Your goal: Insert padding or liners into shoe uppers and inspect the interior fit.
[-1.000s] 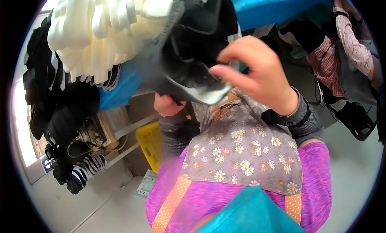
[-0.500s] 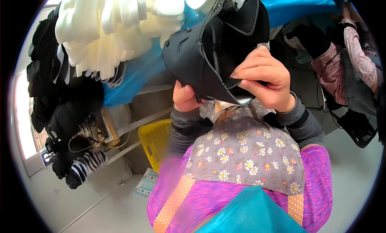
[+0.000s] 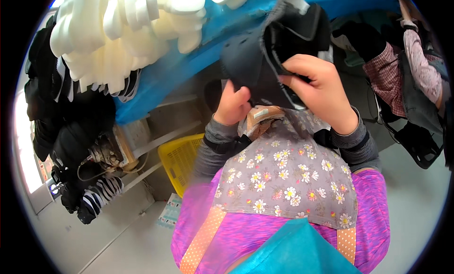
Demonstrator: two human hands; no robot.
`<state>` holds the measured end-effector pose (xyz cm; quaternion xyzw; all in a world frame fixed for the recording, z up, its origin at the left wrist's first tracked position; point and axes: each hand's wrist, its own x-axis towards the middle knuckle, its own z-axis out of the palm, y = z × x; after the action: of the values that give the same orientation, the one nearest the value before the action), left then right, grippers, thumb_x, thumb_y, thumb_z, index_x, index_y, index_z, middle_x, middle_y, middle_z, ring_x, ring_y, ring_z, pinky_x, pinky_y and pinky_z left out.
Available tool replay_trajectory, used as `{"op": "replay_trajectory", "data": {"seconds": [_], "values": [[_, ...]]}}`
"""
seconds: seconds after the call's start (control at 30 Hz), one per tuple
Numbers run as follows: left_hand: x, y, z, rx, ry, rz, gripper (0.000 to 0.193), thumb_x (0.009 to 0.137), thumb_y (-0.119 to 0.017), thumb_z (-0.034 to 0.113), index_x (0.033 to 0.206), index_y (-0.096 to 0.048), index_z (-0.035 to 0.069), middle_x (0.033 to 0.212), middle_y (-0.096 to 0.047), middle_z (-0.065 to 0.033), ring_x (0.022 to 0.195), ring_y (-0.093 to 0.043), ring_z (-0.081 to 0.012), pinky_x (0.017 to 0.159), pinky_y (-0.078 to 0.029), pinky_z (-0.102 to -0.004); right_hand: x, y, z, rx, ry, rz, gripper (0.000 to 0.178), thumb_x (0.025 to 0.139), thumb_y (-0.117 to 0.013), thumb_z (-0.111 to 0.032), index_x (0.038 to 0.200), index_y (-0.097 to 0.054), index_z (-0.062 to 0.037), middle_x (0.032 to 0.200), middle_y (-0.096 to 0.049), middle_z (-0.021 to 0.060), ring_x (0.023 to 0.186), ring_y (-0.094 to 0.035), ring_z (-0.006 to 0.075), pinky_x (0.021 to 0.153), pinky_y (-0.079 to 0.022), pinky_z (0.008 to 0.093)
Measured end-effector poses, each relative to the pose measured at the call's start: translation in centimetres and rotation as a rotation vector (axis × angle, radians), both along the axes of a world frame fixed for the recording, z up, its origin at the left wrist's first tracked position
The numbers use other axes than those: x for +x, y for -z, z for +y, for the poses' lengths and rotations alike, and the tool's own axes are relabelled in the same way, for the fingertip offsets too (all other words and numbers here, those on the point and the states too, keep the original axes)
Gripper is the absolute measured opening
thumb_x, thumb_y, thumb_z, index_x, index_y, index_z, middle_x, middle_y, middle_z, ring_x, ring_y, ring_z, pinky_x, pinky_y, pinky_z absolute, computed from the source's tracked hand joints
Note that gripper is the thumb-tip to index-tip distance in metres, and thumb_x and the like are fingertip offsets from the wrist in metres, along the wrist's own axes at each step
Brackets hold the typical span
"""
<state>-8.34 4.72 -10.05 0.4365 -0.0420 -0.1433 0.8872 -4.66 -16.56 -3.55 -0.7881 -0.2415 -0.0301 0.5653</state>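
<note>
A black shoe upper (image 3: 243, 61), unsoled and with its dark inside showing, is held up in front of my chest. Its raw, light-stitched edge runs down the middle, and a pale tag shows at the top; part of it is blurred. My left hand (image 3: 233, 104) grips the near left part, with the thumb in front and most fingers hidden behind the upper. On the right side, my right hand (image 3: 319, 87) pinches the near edge between thumb and fingers, knuckles outward.
Cream-white sole-shaped pieces (image 3: 127, 18) are heaped on a blue-covered table (image 3: 184, 70) ahead. Black uppers (image 3: 80, 118) hang in a bundle at the left. Below the table stands a yellow basket (image 3: 182, 156). Another person's patterned sleeve (image 3: 416, 56) shows at the far right.
Both hands and the shoe upper have shifted right, and the upper has turned slightly. The table and its pieces sit a little farther left in view. Both hands keep their hold.
</note>
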Motion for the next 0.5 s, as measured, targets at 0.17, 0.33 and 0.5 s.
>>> {"op": "replay_trajectory", "data": {"seconds": [0.17, 0.33, 0.5], "values": [[1.5, -1.0, 0.3, 0.921, 0.302, 0.098, 0.05, 0.086, -0.076, 0.025, 0.123, -0.057, -0.003, 0.115, -0.064, -0.0105, 0.106, -0.062, -0.0197, 0.093, -0.049, -0.0326, -1.2, 1.7, -3.4, -0.119, 0.076, 0.242, 0.012, 0.081, -0.07, -0.001, 0.09, -0.066, 0.0053, 0.078, -0.062, 0.0117, 0.07, -0.059, 0.0211, 0.064, -0.046, 0.0297], [3.6, -3.5, -1.3, 0.99, -0.019, -0.41, 0.047, 0.087, -0.071, 0.021, 0.128, -0.053, 0.006, 0.127, -0.056, -0.0079, 0.119, -0.052, -0.0171, 0.104, -0.039, -0.0349, -3.0, 5.2, -3.8, -0.128, 0.012, 0.325, 0.011, 0.08, -0.068, -0.001, 0.088, -0.063, 0.0049, 0.077, -0.059, 0.0129, 0.069, -0.058, 0.0239, 0.064, -0.046, 0.0317], [4.2, 0.4, -6.0, 0.517, 0.311, -0.062, 0.048, 0.094, -0.061, 0.024, 0.135, -0.049, 0.003, 0.123, -0.058, -0.0072, 0.114, -0.053, -0.0154, 0.101, -0.04, -0.0312, -3.7, 5.3, -3.1, -0.094, 0.009, 0.288, 0.012, 0.079, -0.07, -0.003, 0.086, -0.064, 0.0046, 0.076, -0.059, 0.0112, 0.07, -0.059, 0.0232, 0.064, -0.046, 0.0306]]}}
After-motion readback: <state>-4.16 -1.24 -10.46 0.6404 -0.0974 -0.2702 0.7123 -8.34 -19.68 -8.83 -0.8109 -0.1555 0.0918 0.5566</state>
